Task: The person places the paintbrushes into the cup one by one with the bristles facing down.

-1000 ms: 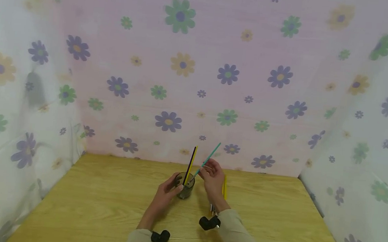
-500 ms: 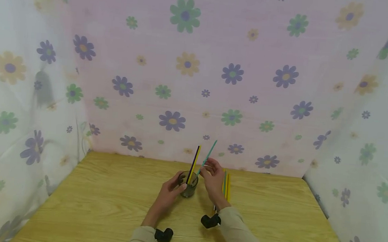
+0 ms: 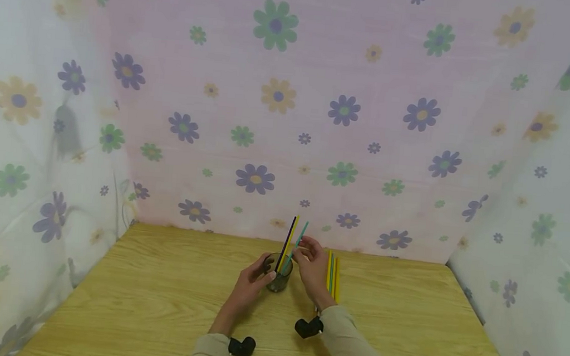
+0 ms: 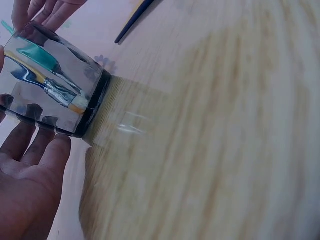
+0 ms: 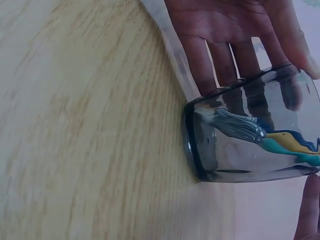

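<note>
In the head view my left hand [image 3: 248,287] grips a smoky, see-through glass [image 3: 280,283] from its left side. Inside it a dark paintbrush [image 3: 287,241] and a yellow paintbrush [image 3: 294,228] lean to the right, bristles down. At the rim's right my right hand [image 3: 312,263] pinches a teal paintbrush [image 3: 303,231], whose lower part is inside the glass. Through the glass wall [image 5: 240,155] in the right wrist view, metal ferrules and bristles show near the base. The left wrist view has the left fingers [image 4: 52,155] against the glass's side.
Several more brushes [image 3: 336,277], yellow and green, lie on the wooden table [image 3: 165,297] beside and partly under my right wrist. One dark-tipped brush [image 4: 135,21] shows in the left wrist view. A flowered curtain [image 3: 217,139] stands behind and at both sides.
The teal paintbrush has gone down into the glass and stands more upright. My left hand still grips the glass. The head view has shifted slightly.
</note>
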### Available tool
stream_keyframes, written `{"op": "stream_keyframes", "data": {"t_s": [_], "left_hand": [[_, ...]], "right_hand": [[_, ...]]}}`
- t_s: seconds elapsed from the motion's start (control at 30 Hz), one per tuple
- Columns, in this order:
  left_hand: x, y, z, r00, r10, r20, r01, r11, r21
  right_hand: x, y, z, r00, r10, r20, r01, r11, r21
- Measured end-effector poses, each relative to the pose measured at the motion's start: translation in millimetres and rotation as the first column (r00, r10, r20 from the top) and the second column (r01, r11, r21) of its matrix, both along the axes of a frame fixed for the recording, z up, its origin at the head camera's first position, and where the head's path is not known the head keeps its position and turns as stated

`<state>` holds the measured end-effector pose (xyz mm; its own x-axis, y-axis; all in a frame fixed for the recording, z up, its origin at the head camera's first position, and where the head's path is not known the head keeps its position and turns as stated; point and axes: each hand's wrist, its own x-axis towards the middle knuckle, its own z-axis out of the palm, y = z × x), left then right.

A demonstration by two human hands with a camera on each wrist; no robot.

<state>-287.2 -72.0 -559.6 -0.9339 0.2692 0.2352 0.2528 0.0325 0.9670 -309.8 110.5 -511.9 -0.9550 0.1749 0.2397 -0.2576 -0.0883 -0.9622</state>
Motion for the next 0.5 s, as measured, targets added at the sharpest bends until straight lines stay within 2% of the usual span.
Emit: {"op": "stream_keyframes", "data": {"t_s": [0.2,0.5], "left_hand": [[-0.3,2,-0.6,1.000,0.006,0.012,-0.006,1.000,0.006],[-0.2,2,0.8,0.999,0.025,0.048,-0.026,1.000,0.015]], "right_hand": [[4.6,1,-3.2,1.000,-0.015,0.022,0.014,0.999,0.039],[14.1,9,-14.5,0.998,0.026,0.057,-0.021,0.997,-0.080]]}}
